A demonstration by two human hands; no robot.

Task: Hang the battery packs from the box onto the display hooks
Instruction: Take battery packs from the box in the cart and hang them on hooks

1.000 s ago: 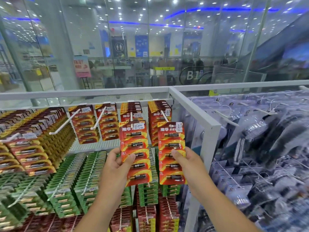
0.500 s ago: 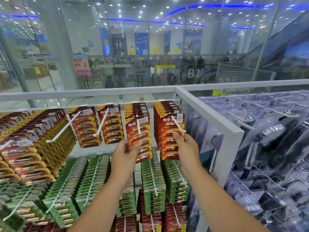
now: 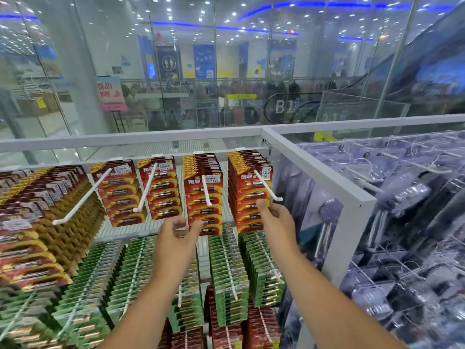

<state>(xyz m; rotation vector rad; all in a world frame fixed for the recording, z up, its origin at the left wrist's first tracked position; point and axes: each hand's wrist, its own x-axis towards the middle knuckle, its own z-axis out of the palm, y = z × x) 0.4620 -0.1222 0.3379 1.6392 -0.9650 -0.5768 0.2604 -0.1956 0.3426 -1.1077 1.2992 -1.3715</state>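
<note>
Red battery packs hang in stacks on white display hooks along the top row. The third stack hangs on a hook; my left hand pinches its lower left corner between thumb and curled fingers. The fourth stack hangs on the rightmost hook. On its right edge my right hand grips, thumb pressed on the front pack. Both stacks sit pushed back toward the rail. No box is in view.
Two more red stacks hang on long hooks to the left, with gold-red packs beyond. Green packs fill the row below. A white frame post divides off clear-packaged goods on the right. Glass wall behind.
Both hands have slid their red packs back along the third and fourth hooks until they joined the stacks. My view has moved closer and lower.
</note>
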